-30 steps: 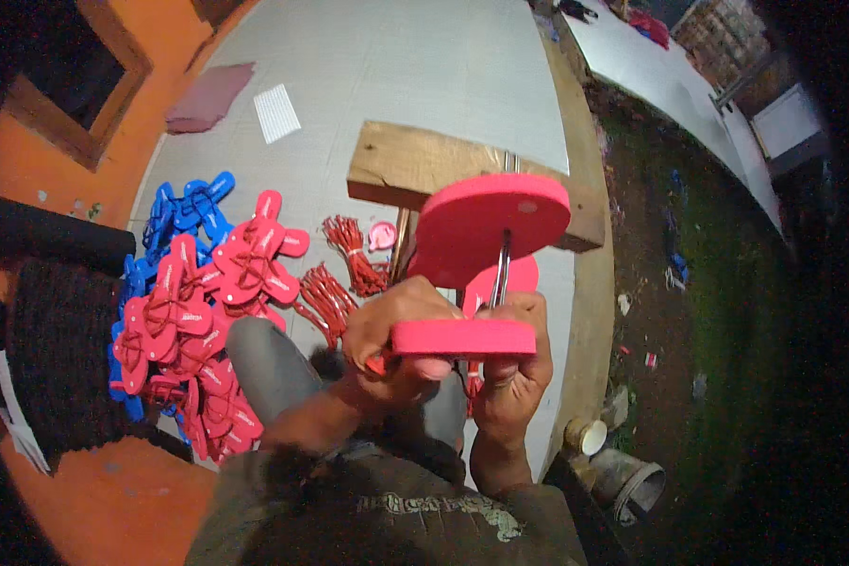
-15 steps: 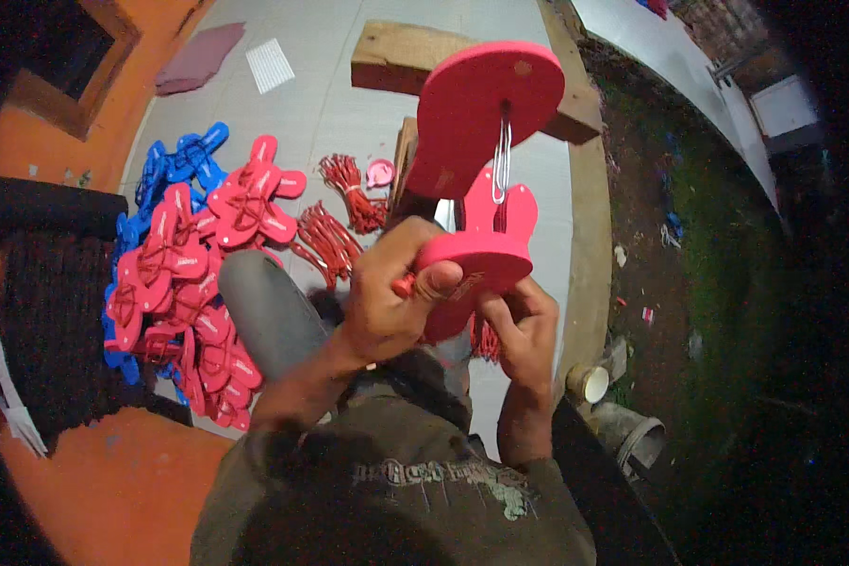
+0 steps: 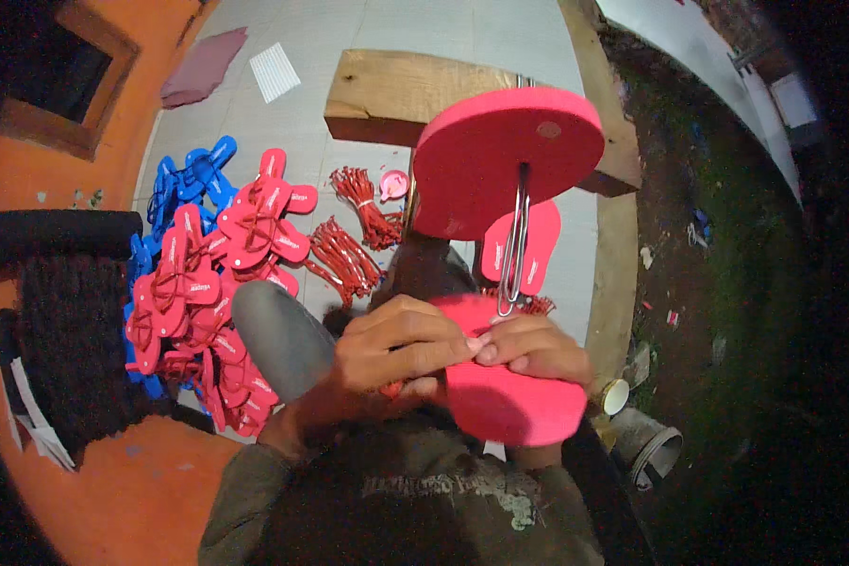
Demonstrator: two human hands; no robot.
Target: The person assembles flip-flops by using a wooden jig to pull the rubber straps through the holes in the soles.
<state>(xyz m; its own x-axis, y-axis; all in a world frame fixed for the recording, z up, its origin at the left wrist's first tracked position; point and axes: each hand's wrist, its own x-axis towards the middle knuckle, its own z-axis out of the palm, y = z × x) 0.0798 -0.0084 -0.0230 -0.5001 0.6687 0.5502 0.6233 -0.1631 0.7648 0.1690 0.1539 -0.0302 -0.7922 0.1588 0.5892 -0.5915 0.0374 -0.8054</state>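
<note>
1. Pink sole (image 3: 514,406) turned broad face up, near metal hook's (image 3: 516,241) lower end.
2. Left hand (image 3: 401,344), right hand (image 3: 538,349) curled closed on it, fingertips meeting (pinched bit unclear).
3. Seemingly fingertip work mid-sole; next calls for steady pinch.

So both hands are up in front of the chest, in close. Left hand (image 3: 396,347) has its fingers curled and pointing right, left forearm (image 3: 311,401) slanting up from the lower left. Right hand (image 3: 538,349) is back-up, fingers bent and aimed left, with most of that forearm (image 3: 538,457) hidden. Fingertips (image 3: 489,355) sit right by each other, gripping.
</note>
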